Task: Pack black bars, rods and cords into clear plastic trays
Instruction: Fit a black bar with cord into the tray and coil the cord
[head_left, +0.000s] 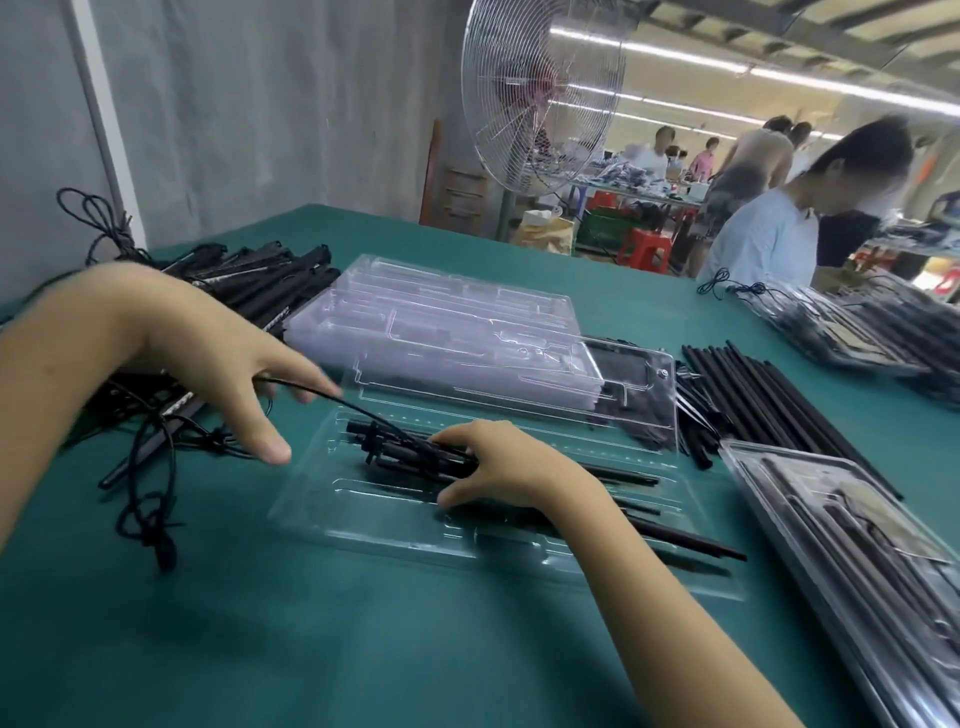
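Tray (363, 525) sits open on the green counter (363, 649), directly in front of you. Your right hand (498, 467) is down in it, grip closed around a bundle of black rods (410, 452) that lies across the tray's middle slots. Your left hand (208, 353) is above the tray's left edge, fingers spread; a thin black cord (306, 387) runs from under the fingers to the bundle, pinch itself not visible. Loose cords (150, 499) lie tangled left of the tray, black bars (260, 280) piled behind them. Stack of empty trays (441, 332) just behind. More rods (769, 395) to the right, filled tray (857, 545) near the right edge.
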